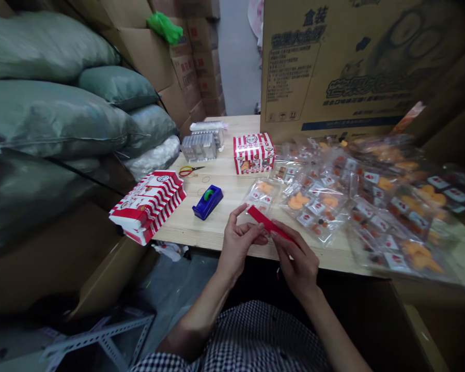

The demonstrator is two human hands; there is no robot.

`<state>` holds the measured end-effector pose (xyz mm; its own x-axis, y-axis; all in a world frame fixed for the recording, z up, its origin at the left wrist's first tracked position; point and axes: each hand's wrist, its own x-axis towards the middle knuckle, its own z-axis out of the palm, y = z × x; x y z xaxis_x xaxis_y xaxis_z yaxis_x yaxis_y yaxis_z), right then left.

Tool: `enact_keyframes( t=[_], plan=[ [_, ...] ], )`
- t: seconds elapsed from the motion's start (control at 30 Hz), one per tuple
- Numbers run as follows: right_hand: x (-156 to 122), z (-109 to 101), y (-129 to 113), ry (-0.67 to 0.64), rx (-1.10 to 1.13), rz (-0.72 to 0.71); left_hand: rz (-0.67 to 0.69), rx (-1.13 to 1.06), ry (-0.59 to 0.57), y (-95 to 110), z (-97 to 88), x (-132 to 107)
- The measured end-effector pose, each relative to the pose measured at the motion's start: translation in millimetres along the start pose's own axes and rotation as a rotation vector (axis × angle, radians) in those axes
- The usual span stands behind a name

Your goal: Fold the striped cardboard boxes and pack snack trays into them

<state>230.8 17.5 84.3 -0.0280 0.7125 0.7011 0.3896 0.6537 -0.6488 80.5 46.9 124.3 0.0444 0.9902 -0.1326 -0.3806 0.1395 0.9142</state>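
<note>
Both hands meet at the near edge of a wooden table (217,230). My left hand (238,245) and my right hand (296,258) pinch a flat red folded card piece (269,223) between their fingers; the left index finger sticks up. Just beyond the hands lie several clear snack packets (313,204) with orange pieces and small red-and-white labels. A folded-up red-and-white striped box (253,152) stands further back.
A stack of flat striped box blanks (149,204) hangs over the left table edge. A blue tape dispenser (207,201), scissors (189,169) and rubber bands lie mid-table. Clear plastic trays (201,144), a large printed carton (352,62), grey sacks (62,119) and stacked cartons surround the table.
</note>
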Motion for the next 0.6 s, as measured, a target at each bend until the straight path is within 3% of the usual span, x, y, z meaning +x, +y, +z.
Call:
enact_keyframes(
  t=[0.1,0.2,0.27,0.37,0.47,0.53,0.6],
  plan=[
    [4,-3,-3,-0.001,0.009,0.014,-0.014,0.123,-0.009,-2,-3.2,5],
    [12,-8,-10,0.020,0.046,0.058,0.128,0.303,0.073,-7,-6.4,11],
    [17,-11,-14,0.035,0.093,0.126,0.315,0.449,0.164,-9,-9.2,14],
    [24,-18,-18,0.039,0.205,0.275,0.756,0.703,0.207,-2,-14.2,16],
    [29,-27,-17,0.008,0.363,0.412,1.096,0.923,-0.075,18,-18.3,21],
    [31,-32,-13,-0.017,0.450,0.484,1.125,0.952,-0.278,29,-19.4,27],
    [31,-33,-7,-0.005,0.492,0.544,1.043,0.903,-0.372,31,-19.7,34]
  ],
)
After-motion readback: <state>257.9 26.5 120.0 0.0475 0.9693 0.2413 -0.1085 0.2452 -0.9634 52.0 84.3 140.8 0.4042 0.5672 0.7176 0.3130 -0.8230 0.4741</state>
